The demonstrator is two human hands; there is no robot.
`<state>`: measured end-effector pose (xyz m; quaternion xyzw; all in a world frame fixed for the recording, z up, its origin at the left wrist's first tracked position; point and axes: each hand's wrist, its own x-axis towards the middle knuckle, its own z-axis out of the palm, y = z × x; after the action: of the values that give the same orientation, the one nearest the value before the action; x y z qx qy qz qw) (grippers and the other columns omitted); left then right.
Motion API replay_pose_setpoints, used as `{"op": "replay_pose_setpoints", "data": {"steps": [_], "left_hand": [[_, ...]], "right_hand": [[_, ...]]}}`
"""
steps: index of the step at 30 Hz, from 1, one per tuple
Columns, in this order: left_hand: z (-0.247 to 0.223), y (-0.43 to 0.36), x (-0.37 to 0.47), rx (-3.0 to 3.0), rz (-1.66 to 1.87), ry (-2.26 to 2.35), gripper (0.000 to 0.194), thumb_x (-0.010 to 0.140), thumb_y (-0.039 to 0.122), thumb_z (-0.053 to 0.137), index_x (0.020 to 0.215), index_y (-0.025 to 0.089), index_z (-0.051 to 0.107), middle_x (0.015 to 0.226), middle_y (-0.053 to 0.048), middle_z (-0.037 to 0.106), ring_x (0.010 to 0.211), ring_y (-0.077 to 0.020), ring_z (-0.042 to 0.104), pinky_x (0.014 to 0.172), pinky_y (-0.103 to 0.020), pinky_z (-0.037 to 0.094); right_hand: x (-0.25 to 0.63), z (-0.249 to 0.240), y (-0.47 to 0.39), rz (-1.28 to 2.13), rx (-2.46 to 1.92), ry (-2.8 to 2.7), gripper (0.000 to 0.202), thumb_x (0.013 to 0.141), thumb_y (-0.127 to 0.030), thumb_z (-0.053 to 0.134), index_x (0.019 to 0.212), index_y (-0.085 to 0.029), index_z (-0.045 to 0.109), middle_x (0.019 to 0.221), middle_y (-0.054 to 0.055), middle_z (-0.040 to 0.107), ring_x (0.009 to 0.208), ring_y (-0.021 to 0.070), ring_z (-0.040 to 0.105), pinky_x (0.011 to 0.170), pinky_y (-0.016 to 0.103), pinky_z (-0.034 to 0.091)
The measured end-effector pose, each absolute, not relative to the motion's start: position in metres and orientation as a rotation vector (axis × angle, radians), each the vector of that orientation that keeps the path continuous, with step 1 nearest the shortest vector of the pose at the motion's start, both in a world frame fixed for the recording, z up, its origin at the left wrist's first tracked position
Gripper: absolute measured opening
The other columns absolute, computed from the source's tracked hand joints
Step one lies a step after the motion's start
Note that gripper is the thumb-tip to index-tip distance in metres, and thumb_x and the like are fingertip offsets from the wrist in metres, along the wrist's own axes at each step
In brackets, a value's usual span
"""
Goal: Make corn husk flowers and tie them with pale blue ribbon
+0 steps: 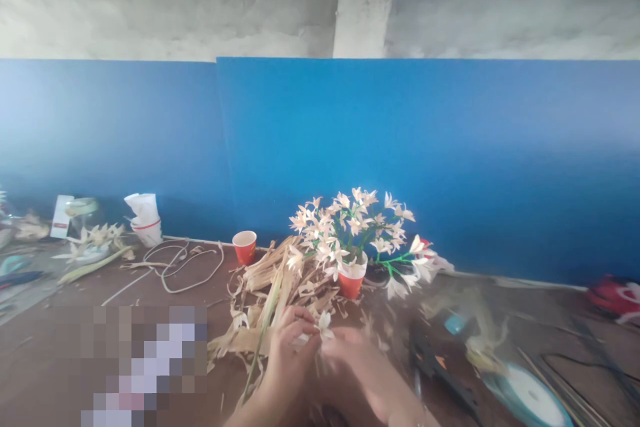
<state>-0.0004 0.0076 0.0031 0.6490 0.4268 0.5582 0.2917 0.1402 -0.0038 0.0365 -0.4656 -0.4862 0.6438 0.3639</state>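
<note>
Small white flower stands upright at the fingertips of both hands, above the brown worktop. Left hand is pinched on it; right hand touches its base, too blurred to tell closure. Beyond: red-and-white cup holds white blossoms, dried husks just left.

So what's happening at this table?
A person is working on a small white flower with bare hands. The left hand pinches it, and the right hand meets it from the other side, its fingers too blurred to tell their grip. Just beyond, similar white flowers on green stems stand in a red paper cup. A pile of dried husks lies beside that cup.
</note>
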Motion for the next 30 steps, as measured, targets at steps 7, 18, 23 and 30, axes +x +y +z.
{"op": "replay_pose_setpoints", "data": {"steps": [7, 18, 23, 30], "left_hand": [[0.004, 0.006, -0.001, 1.746, 1.543, 1.134, 0.013, 0.071, 0.022, 0.061, 0.058, 0.019, 0.062, 0.076, -0.005, 0.058, 0.076, -0.0212, 0.057, 0.071, -0.035, 0.046], [0.003, 0.006, 0.000, 1.518, 1.513, 1.114, 0.013, 0.067, 0.023, 0.065, 0.056, 0.018, 0.062, 0.079, -0.005, 0.055, 0.078, -0.0215, 0.055, 0.075, -0.034, 0.043], [0.005, 0.006, 0.000, 1.330, 1.488, 1.064, 0.015, 0.066, 0.029, 0.068, 0.058, 0.017, 0.063, 0.081, -0.005, 0.053, 0.079, -0.0209, 0.054, 0.074, -0.032, 0.043], [-0.004, 0.010, 0.003, 1.195, 1.407, 0.924, 0.015, 0.059, 0.029, 0.073, 0.057, 0.016, 0.065, 0.081, -0.004, 0.053, 0.079, -0.0199, 0.053, 0.069, -0.027, 0.043]], "right_hand": [[0.139, 0.036, -0.003, 1.733, -1.183, -1.215, 0.011, 0.067, -0.023, 0.056, 0.062, -0.014, 0.060, 0.049, -0.005, 0.046, 0.050, 0.0083, 0.040, 0.052, 0.020, 0.030], [0.137, 0.036, -0.005, 1.713, -1.181, -1.205, 0.018, 0.068, -0.031, 0.059, 0.060, -0.014, 0.060, 0.049, -0.004, 0.048, 0.049, 0.0079, 0.040, 0.052, 0.021, 0.030], [0.142, 0.034, -0.002, 1.585, -1.219, -1.187, 0.022, 0.073, -0.035, 0.056, 0.062, -0.016, 0.059, 0.053, -0.004, 0.051, 0.050, 0.0077, 0.041, 0.049, 0.020, 0.027], [0.139, 0.059, -0.004, 1.426, -1.417, -1.283, 0.016, 0.067, -0.024, 0.054, 0.054, -0.017, 0.049, 0.047, -0.006, 0.046, 0.048, 0.0070, 0.039, 0.048, 0.018, 0.028]]}}
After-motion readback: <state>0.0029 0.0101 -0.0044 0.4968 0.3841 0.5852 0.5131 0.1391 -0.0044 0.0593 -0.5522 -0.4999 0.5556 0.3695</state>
